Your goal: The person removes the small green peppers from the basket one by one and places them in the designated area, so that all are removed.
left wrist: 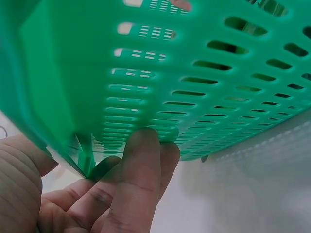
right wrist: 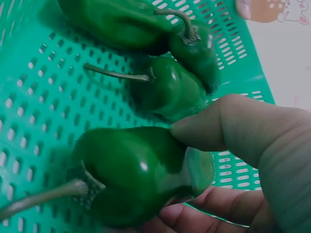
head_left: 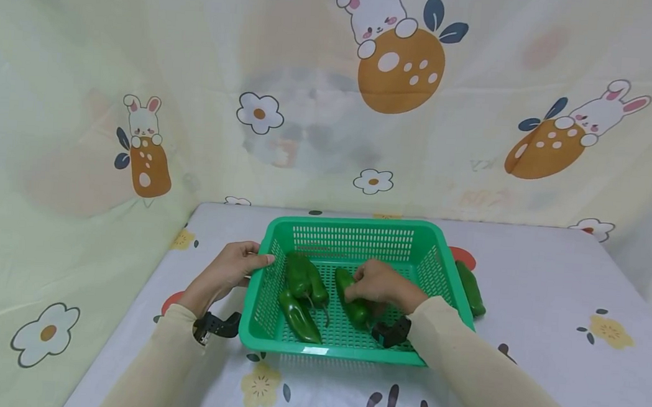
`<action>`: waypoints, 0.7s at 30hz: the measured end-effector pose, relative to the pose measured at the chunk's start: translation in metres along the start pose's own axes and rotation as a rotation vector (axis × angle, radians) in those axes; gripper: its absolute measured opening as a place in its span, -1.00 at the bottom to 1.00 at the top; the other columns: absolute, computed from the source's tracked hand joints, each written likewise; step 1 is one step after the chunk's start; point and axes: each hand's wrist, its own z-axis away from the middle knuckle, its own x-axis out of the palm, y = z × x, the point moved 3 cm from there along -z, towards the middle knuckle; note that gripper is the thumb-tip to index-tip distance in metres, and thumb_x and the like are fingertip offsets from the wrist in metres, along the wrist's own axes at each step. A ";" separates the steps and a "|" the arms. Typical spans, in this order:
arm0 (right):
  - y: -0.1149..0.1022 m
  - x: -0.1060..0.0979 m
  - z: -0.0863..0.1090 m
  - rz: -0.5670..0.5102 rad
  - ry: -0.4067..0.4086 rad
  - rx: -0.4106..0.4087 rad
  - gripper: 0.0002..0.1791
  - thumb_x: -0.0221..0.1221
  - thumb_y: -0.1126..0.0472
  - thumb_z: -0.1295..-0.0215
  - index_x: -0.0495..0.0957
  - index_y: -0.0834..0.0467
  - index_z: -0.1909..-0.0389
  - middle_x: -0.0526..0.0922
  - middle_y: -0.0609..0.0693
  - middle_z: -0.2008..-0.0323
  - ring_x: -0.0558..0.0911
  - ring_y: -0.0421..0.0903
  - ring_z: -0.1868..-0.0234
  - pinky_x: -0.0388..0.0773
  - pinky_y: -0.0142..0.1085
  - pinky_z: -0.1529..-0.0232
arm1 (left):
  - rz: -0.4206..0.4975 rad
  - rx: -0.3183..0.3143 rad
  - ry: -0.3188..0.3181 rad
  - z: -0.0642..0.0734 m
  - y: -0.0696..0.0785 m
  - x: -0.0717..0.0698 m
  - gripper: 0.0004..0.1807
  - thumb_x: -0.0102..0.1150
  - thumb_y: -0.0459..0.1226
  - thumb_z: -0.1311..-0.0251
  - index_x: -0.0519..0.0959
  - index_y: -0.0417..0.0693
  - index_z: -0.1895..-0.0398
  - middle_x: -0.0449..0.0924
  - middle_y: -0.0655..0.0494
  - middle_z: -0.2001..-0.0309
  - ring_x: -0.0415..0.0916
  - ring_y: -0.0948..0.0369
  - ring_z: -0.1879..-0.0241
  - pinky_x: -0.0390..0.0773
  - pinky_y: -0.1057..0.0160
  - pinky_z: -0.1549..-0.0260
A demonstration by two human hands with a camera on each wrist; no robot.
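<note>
A green plastic basket (head_left: 350, 352) with slotted walls stands on the table. My left hand (head_left: 231, 265) grips its left rim, thumb on top and fingers against the slotted outer wall, as the left wrist view shows. Inside the basket my right hand (head_left: 379, 284) holds a green pepper (right wrist: 131, 170) between thumb and fingers, its stem pointing away from the palm. Several other green peppers lie at the basket's left side, among them one nearest the front (head_left: 300, 317) and a pair (head_left: 299, 276) behind it.
Outside the basket, at its right wall, another green pepper (head_left: 469, 289) lies on the table. The table wears a pale patterned cloth (head_left: 540, 366). A curtain (head_left: 313, 53) with rabbit and flower prints hangs behind and to the left.
</note>
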 end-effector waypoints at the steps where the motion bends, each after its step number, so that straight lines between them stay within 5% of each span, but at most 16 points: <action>1: 0.000 -0.001 0.000 0.000 0.004 -0.002 -0.49 0.32 0.28 -0.22 0.14 -0.01 0.65 0.22 -0.14 0.71 0.41 -0.17 0.65 0.68 -0.22 0.58 | -0.002 0.001 0.000 0.000 0.000 0.000 -0.62 0.23 -0.20 -0.47 0.52 -0.32 -0.15 0.72 -0.18 0.04 0.79 0.03 0.19 0.80 0.06 0.18; 5: -0.003 -0.008 0.003 -0.031 0.026 -0.016 -0.59 0.31 0.27 -0.21 0.25 0.04 0.63 0.31 -0.11 0.66 0.47 -0.14 0.60 0.69 -0.19 0.56 | -0.019 0.001 0.005 0.000 0.001 0.000 -0.63 0.24 -0.19 -0.47 0.54 -0.31 -0.13 0.72 -0.17 0.06 0.79 0.03 0.20 0.80 0.05 0.17; 10: -0.007 -0.016 0.007 -0.092 0.031 -0.011 -0.85 0.32 0.26 -0.20 0.54 0.22 0.37 0.64 0.09 0.39 0.68 -0.03 0.42 0.77 -0.10 0.45 | -0.022 0.000 0.004 -0.001 0.000 0.000 -0.64 0.24 -0.19 -0.47 0.54 -0.32 -0.11 0.72 -0.16 0.07 0.79 0.04 0.21 0.80 0.04 0.17; 21: -0.010 -0.031 0.018 -0.139 0.044 -0.014 -0.82 0.35 0.22 -0.23 0.54 0.21 0.34 0.69 0.15 0.29 0.73 -0.01 0.37 0.80 0.03 0.27 | -0.016 0.007 0.004 -0.001 0.000 0.001 -0.63 0.24 -0.19 -0.47 0.54 -0.33 -0.12 0.72 -0.17 0.07 0.80 0.03 0.22 0.80 0.06 0.20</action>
